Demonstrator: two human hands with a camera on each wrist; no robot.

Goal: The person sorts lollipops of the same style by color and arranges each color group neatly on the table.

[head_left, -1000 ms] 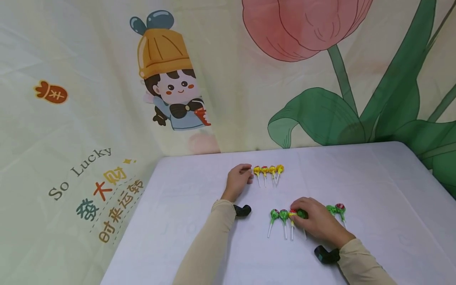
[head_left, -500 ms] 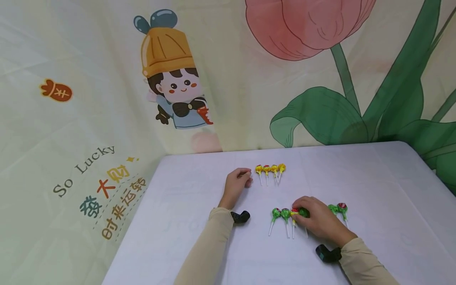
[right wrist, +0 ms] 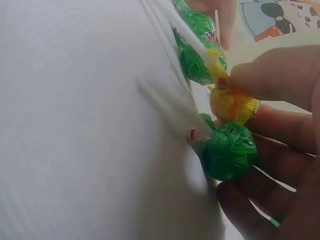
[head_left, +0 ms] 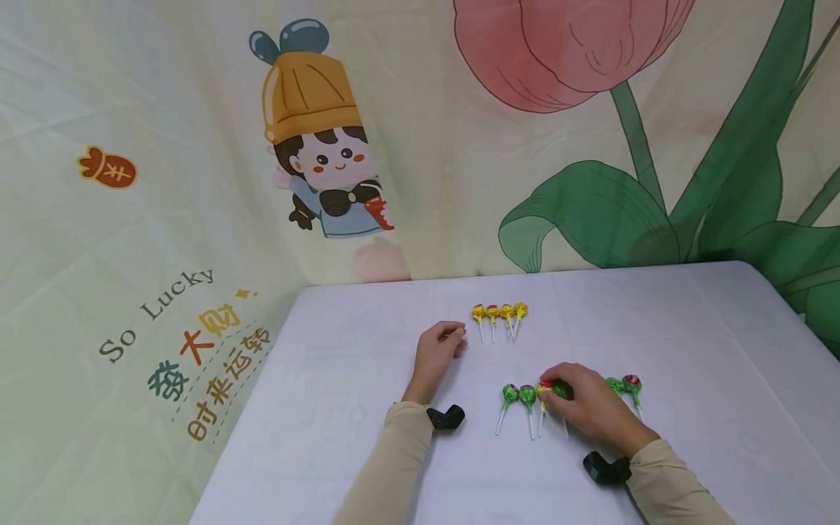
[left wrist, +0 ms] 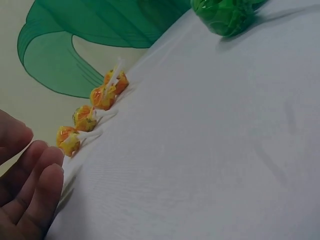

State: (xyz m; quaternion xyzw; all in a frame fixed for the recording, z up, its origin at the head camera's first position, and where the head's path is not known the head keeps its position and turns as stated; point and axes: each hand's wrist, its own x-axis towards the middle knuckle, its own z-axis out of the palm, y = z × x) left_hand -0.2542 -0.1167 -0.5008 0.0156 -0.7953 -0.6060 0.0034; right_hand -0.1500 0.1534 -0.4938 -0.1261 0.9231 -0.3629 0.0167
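Note:
My right hand (head_left: 590, 405) pinches a yellow lollipop (right wrist: 234, 106) between thumb and index finger, low over the white cloth. Right beside that candy, a dark green lollipop (right wrist: 231, 152) lies under the other fingers, partly covered in the head view. Two green lollipops (head_left: 527, 394) lie just left of it, sticks toward me. Past the back of the hand, two more green lollipops (head_left: 632, 383) show, one partly hidden. My left hand (head_left: 434, 359), fingers loosely bent and holding nothing, hovers in front and to the left of a row of several yellow lollipops (head_left: 507, 311).
A white cloth covers the table (head_left: 328, 408). Its back edge meets a printed curtain (head_left: 446, 182) with a tulip and a cartoon child. Each wrist carries a black camera (head_left: 446, 418).
My left hand has drawn back toward me from beside the yellow row. The right hand keeps its place at the yellow lollipop; the head view has shifted slightly.

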